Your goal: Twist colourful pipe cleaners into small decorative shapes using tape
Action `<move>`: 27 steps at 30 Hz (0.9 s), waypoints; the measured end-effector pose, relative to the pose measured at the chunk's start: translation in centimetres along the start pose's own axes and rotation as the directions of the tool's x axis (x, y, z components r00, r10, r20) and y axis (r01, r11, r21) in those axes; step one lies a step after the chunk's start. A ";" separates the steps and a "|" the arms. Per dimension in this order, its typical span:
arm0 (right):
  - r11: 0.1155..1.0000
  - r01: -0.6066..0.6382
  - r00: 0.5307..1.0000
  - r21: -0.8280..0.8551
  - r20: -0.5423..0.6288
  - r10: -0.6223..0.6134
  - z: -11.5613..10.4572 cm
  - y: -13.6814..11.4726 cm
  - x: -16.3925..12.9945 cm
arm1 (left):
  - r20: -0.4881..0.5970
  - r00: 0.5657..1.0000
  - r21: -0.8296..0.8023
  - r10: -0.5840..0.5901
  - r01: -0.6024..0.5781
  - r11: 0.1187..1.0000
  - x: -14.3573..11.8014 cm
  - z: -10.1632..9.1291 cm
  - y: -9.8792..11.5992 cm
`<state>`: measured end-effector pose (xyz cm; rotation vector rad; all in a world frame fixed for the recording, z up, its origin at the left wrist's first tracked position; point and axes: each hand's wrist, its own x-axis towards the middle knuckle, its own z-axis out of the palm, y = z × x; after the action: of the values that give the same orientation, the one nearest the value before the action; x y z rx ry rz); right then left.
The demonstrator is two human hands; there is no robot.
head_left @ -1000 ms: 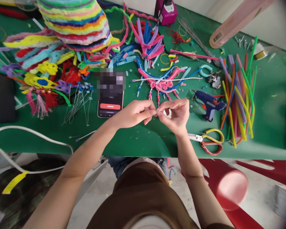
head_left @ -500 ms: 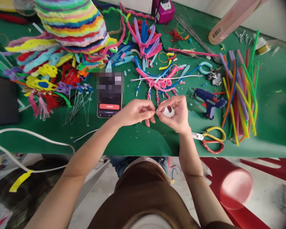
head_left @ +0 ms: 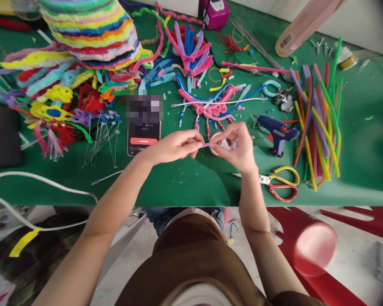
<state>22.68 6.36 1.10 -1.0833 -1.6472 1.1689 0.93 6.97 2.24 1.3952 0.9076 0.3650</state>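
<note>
My left hand [head_left: 175,146] pinches one end of a short thin purple strip [head_left: 206,145] above the green table [head_left: 178,182]. My right hand [head_left: 238,146] pinches the other end, and a small round pink-rimmed dish [head_left: 221,145] with white bits lies just under its fingers. A pink and blue pipe-cleaner ornament [head_left: 215,108] with hanging bead strands lies just beyond both hands.
A phone [head_left: 143,127] lies left of my hands. A blue glue gun [head_left: 276,132] and scissors [head_left: 282,182] lie to the right, with a bundle of coloured sticks [head_left: 317,123] further right. Piles of pipe-cleaner shapes [head_left: 64,93] and a striped dome [head_left: 92,29] fill the far left.
My hands have drawn slightly apart, so the purple strip now shows between them. The small dish under my right hand is more exposed.
</note>
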 end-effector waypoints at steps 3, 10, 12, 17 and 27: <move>0.985 -0.032 0.997 -0.168 0.064 0.043 -0.3 -0.6 0.1 | -0.088 0.996 0.017 0.005 -0.003 1.000 0.3 0.5 0.1; 0.513 0.010 0.977 -0.858 0.119 0.180 -2.6 -1.5 1.1 | -0.216 0.976 -0.159 0.038 -0.074 0.985 0.4 0.6 -0.1; 0.385 0.082 0.961 -0.919 0.176 0.215 -2.5 -1.6 1.6 | -0.235 0.971 -0.162 0.036 -0.076 0.984 0.4 0.7 -0.1; 0.249 0.212 0.918 -0.945 0.280 0.281 -1.9 -2.0 2.5 | -0.240 0.970 -0.150 0.035 -0.073 0.986 0.6 0.9 -0.3; 0.314 0.257 0.864 -0.914 0.363 0.348 -1.6 -2.6 3.6 | -0.159 0.984 -0.101 0.084 -0.100 0.990 0.4 1.0 0.1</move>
<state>22.64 9.69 4.45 -1.6025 -2.9561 0.3319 1.89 6.57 2.13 1.3249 0.9373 0.5916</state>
